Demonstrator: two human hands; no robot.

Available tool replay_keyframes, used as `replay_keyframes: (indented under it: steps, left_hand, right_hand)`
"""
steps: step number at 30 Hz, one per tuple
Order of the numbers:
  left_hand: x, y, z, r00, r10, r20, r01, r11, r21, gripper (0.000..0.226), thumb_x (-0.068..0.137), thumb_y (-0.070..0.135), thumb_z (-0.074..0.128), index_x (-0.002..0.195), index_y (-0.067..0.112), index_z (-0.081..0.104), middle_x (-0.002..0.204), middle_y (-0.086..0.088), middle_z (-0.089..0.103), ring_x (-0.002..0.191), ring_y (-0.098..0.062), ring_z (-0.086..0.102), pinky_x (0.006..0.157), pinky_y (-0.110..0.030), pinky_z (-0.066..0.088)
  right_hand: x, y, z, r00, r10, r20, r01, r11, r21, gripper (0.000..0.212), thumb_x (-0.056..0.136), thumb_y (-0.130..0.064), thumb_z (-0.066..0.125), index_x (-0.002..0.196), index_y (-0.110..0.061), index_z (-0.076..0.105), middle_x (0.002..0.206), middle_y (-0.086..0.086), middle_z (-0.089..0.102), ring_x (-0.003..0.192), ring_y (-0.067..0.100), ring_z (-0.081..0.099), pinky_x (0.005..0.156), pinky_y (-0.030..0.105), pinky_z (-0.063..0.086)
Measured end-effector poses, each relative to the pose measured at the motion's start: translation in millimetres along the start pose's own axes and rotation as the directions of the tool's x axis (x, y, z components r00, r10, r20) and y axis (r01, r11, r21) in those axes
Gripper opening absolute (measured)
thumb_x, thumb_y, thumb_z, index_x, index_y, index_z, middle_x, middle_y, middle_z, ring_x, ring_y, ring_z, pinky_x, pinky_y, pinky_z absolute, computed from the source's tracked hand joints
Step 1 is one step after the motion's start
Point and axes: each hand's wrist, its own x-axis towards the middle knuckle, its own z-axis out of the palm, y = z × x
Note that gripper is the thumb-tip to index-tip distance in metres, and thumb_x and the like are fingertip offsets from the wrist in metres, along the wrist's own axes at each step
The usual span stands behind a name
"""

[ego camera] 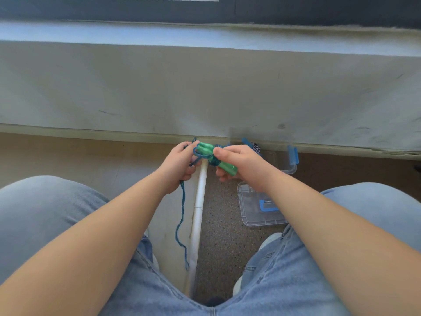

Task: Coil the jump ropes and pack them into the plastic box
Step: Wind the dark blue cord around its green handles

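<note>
A jump rope with two green handles (206,151) is held up between my hands above the floor. Its blue cord (182,213) is wound round the handles, and a loose tail hangs down from my left hand toward my knees. My right hand (239,161) grips the bundled handles, thumb on top. My left hand (180,166) pinches the cord beside the handle ends. The clear plastic box (292,165) with blue latches sits on the floor behind my right hand, mostly hidden. Its clear lid (257,215) lies flat closer to me.
A striped rope (256,148) shows inside the box past my right hand. A white strip (199,215) runs along the floor between beige and speckled surfaces. A grey wall (205,87) under a window sill stands just ahead. My knees in blue jeans fill the lower corners.
</note>
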Motion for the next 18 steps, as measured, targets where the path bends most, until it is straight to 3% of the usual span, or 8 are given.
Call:
replay_keyframes:
  steps: [1, 3, 5, 8, 11, 13, 15, 18]
  left_hand:
    - [2, -1, -2, 0.998, 0.063, -0.012, -0.061, 0.988, 0.143, 0.019, 0.097, 0.038, 0.053, 0.105, 0.022, 0.058, 0.069, -0.001, 0.054, 0.044, -0.009, 0.038, 0.041, -0.018, 0.026]
    - [3, -6, -1, 0.968, 0.247, -0.03, -0.205, 0.861, 0.466, 0.022, 0.094, 0.045, 0.053, 0.099, 0.027, 0.065, 0.072, 0.006, 0.061, 0.058, -0.008, 0.051, 0.053, -0.025, 0.039]
    - [2, -8, 3, 0.934, 0.355, -0.048, -0.25, 0.742, 0.622, 0.028, 0.098, 0.045, 0.047, 0.088, 0.027, 0.066, 0.068, 0.009, 0.06, 0.066, -0.009, 0.052, 0.062, -0.026, 0.04]
    - [2, -12, 7, 0.926, 0.375, -0.039, -0.252, 0.694, 0.674, 0.042, 0.102, 0.049, 0.038, 0.084, 0.025, 0.068, 0.064, 0.001, 0.057, 0.065, -0.014, 0.052, 0.062, -0.025, 0.039]
    - [3, -13, 5, 0.944, 0.329, -0.025, -0.228, 0.706, 0.671, 0.05, 0.102, 0.052, 0.036, 0.076, 0.028, 0.071, 0.057, -0.002, 0.049, 0.056, -0.016, 0.048, 0.059, -0.028, 0.038]
    - [3, -12, 3, 0.951, 0.31, -0.016, -0.217, 0.702, 0.678, 0.055, 0.101, 0.053, 0.035, 0.068, 0.027, 0.07, 0.053, -0.003, 0.046, 0.052, -0.017, 0.047, 0.056, -0.029, 0.037]
    - [4, -13, 2, 0.952, 0.306, -0.016, -0.204, 0.672, 0.712, 0.062, 0.101, 0.053, 0.035, 0.062, 0.019, 0.068, 0.05, -0.001, 0.045, 0.052, -0.018, 0.048, 0.055, -0.029, 0.035]
    - [7, -17, -1, 0.952, 0.303, -0.029, -0.177, 0.627, 0.759, 0.069, 0.1, 0.056, 0.034, 0.066, 0.002, 0.059, 0.053, -0.005, 0.048, 0.056, -0.023, 0.049, 0.057, -0.033, 0.035]
  right_hand:
    - [1, 0, 0, 1.0, -0.01, -0.021, 0.011, 0.999, 0.042, 0.043, 0.088, -0.046, 0.064, 0.091, -0.004, 0.072, 0.073, 0.007, 0.066, 0.075, 0.024, 0.06, 0.077, 0.044, 0.05]
    - [2, -1, 2, 0.997, -0.042, -0.062, 0.047, 0.995, 0.086, 0.033, 0.094, -0.041, 0.062, 0.086, -0.01, 0.072, 0.07, 0.004, 0.064, 0.069, 0.017, 0.059, 0.073, 0.039, 0.051]
    - [4, -2, 3, 0.989, -0.084, -0.121, 0.091, 0.994, 0.053, 0.039, 0.099, -0.038, 0.059, 0.089, -0.002, 0.07, 0.071, 0.005, 0.063, 0.068, 0.017, 0.058, 0.072, 0.038, 0.051]
    - [5, -2, 3, 0.977, -0.095, -0.19, 0.113, 0.989, 0.09, 0.053, 0.094, -0.043, 0.058, 0.098, 0.009, 0.067, 0.079, 0.009, 0.06, 0.071, 0.018, 0.056, 0.072, 0.041, 0.05]
    - [5, -6, 1, 0.974, -0.031, -0.224, 0.082, 0.972, 0.219, 0.039, 0.103, -0.037, 0.051, 0.101, -0.003, 0.07, 0.094, 0.011, 0.058, 0.073, 0.015, 0.054, 0.065, 0.029, 0.048]
    - [6, -8, -1, 0.973, -0.013, -0.228, 0.087, 0.944, 0.318, 0.043, 0.104, -0.036, 0.048, 0.112, 0.001, 0.067, 0.105, 0.012, 0.058, 0.085, 0.021, 0.052, 0.06, 0.026, 0.046]
    - [6, -11, -2, 0.978, -0.007, -0.208, 0.091, 0.914, 0.395, 0.041, 0.105, -0.037, 0.044, 0.117, -0.004, 0.065, 0.109, 0.008, 0.064, 0.097, 0.019, 0.056, 0.062, 0.027, 0.046]
    - [5, -12, -3, 0.984, 0.012, -0.18, 0.066, 0.904, 0.422, 0.036, 0.106, -0.039, 0.04, 0.111, -0.013, 0.064, 0.104, 0.009, 0.066, 0.095, 0.017, 0.059, 0.066, 0.026, 0.046]
